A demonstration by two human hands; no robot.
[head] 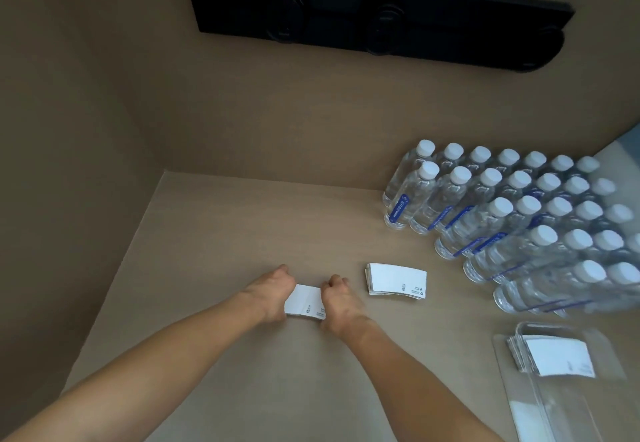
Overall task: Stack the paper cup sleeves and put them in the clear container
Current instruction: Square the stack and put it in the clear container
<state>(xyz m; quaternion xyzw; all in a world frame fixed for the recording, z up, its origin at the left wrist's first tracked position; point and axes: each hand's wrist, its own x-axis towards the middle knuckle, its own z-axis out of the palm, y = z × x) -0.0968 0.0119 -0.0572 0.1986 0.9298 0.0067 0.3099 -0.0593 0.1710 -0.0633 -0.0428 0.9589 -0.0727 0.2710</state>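
I see a small stack of flat white paper cup sleeves [306,303] on the tan tabletop [214,355], front-centre, squeezed btwn both hands. Left hand [272,294] curls round its left end, right hand [341,303] round the right end, fingers bent, pressing inward on the pile. A second white sleeve stack [396,282] lies just to the right, untouched. Further right, near the edge, the clear plastic container [554,403] holds another sleeve stack [550,355]. Behind it, rows of clear water bottles w/ white caps [519,220].
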